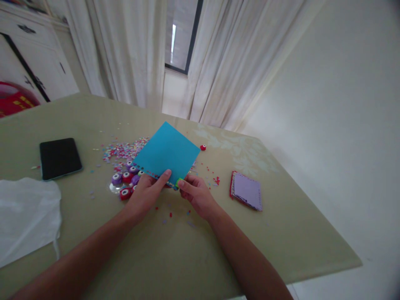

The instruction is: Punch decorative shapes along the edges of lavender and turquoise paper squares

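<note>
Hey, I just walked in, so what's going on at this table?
A person's left hand holds a blue sheet, thumb on top, while the right hand pinches a small green object at its near corner. Small cutouts run along the sheet's near-left edge. Red and purple pieces with eye-like tops sit to the left, near scattered confetti. A stack of sheets, purple on top, lies to the right.

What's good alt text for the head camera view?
The left hand holds a blue sheet, cut out along one edge, while the right hand pinches a green object at its near corner. On the table lie confetti and red and purple eye-marked pieces, with a dark device and white cloth to the left and a paper stack to the right.
</note>
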A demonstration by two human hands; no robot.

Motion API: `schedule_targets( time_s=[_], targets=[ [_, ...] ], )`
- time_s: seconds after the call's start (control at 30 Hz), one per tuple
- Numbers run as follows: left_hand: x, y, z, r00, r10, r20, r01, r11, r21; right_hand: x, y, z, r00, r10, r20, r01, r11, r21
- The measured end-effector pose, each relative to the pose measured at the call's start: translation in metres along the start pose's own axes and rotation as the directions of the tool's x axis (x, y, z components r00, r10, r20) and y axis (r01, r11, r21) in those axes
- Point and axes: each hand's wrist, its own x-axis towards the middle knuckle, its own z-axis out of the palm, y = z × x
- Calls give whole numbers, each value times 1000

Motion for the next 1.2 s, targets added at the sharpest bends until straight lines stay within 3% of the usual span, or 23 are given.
schedule_targets(
  time_s=[0.47, 0.7, 0.8, 0.87, 0.97, 1.03, 1.1, 1.2],
  targets=[
    [-3, 5, 4, 999, -44, -25, 46, 997, 68, -1, 3, 5, 998, -68, -17, 67, 997, -23],
    [1, -4, 1, 996, -6, -91, 4, 1000, -23, 1, 2, 1, 998, -61, 19, 62, 997, -40],
    [3, -5, -2, 987, 8, -158, -30, 990, -135, 5, 1, -10, 989, -144, -35, 139, 982, -124],
    [5, -5, -3, 984, 4, -176, -36, 983, -181, 9, 1, -21, 963, -260, -73, 220, 912, -346],
    [5, -4, -3, 984, 12, -179, -52, 974, -220, 14, 4, -38, 908, -420, -15, 284, 641, -713],
    [5, -4, -2, 983, 25, -179, -69, 967, -244, 18, 8, -48, 878, -477, 29, 294, 490, -821],
    [4, -3, 0, 985, 27, -171, -67, 971, -230, 21, 11, -53, 851, -524, 5, 275, 439, -855],
    [-3, 0, 5, 988, 84, -127, -97, 990, -102, 22, 16, -53, 813, -577, -80, 238, 454, -859]
  ],
)
